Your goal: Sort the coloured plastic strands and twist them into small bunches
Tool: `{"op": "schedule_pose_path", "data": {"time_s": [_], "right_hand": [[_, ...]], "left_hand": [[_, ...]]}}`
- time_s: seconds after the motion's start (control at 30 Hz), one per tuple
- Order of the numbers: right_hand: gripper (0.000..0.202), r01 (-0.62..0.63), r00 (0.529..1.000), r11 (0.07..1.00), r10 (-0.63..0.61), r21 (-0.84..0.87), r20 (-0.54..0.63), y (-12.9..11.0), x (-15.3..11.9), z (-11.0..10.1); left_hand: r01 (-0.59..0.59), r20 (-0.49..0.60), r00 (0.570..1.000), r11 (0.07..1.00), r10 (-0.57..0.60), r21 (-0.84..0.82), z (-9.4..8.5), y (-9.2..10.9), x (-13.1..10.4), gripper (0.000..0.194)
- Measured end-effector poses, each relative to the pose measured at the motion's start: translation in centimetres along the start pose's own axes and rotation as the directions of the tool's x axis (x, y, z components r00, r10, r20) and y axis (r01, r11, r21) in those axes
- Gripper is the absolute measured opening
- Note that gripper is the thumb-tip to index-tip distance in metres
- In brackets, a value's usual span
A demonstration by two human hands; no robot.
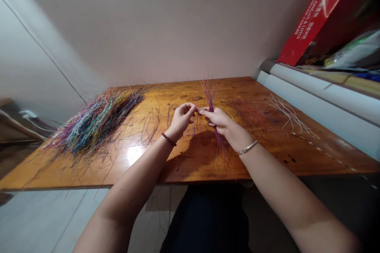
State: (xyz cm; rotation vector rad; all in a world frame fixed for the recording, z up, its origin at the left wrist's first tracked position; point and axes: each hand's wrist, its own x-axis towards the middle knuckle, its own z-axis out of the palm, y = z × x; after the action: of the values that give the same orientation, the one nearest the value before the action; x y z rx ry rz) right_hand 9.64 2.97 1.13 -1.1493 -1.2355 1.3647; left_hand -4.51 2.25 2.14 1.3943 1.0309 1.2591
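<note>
My right hand [218,119] is closed round a bundle of thin wires [210,101], mostly red and purple, held roughly upright. Its ends fan out above and below the fist. Close to its left, my left hand [182,118] has thumb and forefinger pinched together, and their tips meet the outstretched fingertips of the right hand. Whatever lies in that pinch is too small to make out. A big heap of multicoloured wires [101,120] covers the left part of the wooden table [178,166].
Loose dark wires [150,120] lie between the heap and my left hand. Pale wires [292,116] are spread on the right, and reddish ones [255,112] lie nearer the middle. A red box [319,16] stands on a ledge at right. A wall closes off the back.
</note>
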Motion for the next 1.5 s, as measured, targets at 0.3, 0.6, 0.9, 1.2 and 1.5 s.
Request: {"op": "schedule_pose_path", "data": {"time_s": [0.3, 0.6, 0.9, 1.2, 1.5], "right_hand": [[0.037, 0.002, 0.989, 0.995, -0.016, 0.096, 0.146, 0.0, 0.0, -0.1], [0.041, 0.027, 0.988, 0.995, -0.041, 0.1, 0.148, 0.4, 0.1, 0.1], [0.042, 0.12, 0.989, 0.984, -0.13, 0.134, 0.064, -0.4, -0.5, 0.6], [0.043, 0.161, 0.984, 0.976, -0.147, 0.15, -0.1, -1.2, -0.5, 0.0], [0.038, 0.126, 0.992, 0.97, -0.122, 0.207, -0.033, -1.3, -0.7, 0.1]], "left_hand": [[0.012, 0.093, 0.996, 0.993, -0.001, -0.118, -0.3, -0.4, 0.1, 0.028], [-0.023, 0.017, 0.999, 0.977, 0.027, -0.21, 0.0, -0.7, 0.3, 0.03], [0.206, 0.131, 0.976, 0.932, -0.174, -0.3, 0.2, -1.2, 0.2, 0.041], [0.367, 0.435, 0.873, 0.883, -0.218, -0.293, 0.4, -1.0, -0.3, 0.048], [0.219, 0.284, 0.949, 0.93, -0.134, -0.294, 0.3, -0.7, -0.1, 0.041]]}}
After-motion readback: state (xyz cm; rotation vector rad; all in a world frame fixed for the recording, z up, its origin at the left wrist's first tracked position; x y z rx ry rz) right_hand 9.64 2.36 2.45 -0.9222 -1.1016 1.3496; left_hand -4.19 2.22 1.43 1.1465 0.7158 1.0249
